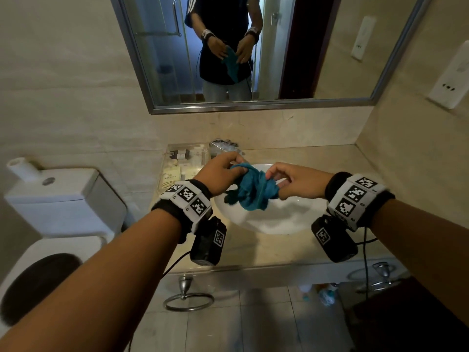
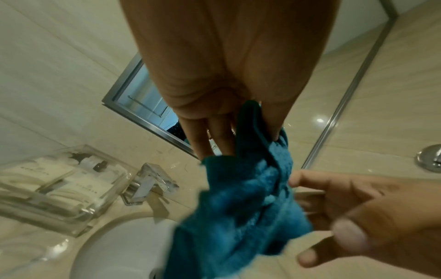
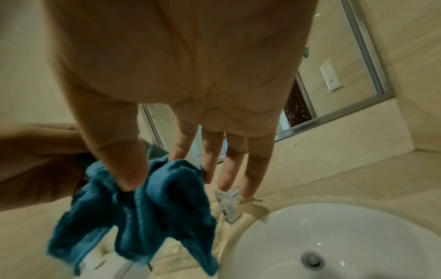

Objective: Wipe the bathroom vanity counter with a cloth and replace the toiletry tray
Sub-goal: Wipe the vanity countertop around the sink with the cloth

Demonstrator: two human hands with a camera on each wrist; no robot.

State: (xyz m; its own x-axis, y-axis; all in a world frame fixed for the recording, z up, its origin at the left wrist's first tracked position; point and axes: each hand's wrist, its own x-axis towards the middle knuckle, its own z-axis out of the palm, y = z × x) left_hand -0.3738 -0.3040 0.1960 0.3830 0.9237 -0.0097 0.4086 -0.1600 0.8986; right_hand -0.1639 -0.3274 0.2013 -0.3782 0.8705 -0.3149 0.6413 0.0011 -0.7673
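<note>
cloth (image 1: 251,190) held above sink (image 1: 274,219) between both hands | toiletry tray (image 1: 184,161) on counter (image 1: 317,156), left of sink | toilet (image 1: 55,199) left of counter | mirror (image 1: 253,52) behind

beige tiled walls (image 1: 76,85), framed mirror (image 1: 253,106)

our left hand (image 2: 226,79) pinches the crumpled teal terry cloth (image 2: 241,203) between thumb and fingers, and the cloth hangs blurred over the white round basin (image 2: 114,245). our right hand (image 2: 372,215) reaches in from the right, fingers touching the cloth's edge. the clear plastic toiletry tray (image 2: 57,186) sits on the beige marble counter (image 2: 28,243), left of the chrome faucet (image 2: 148,183).
</note>
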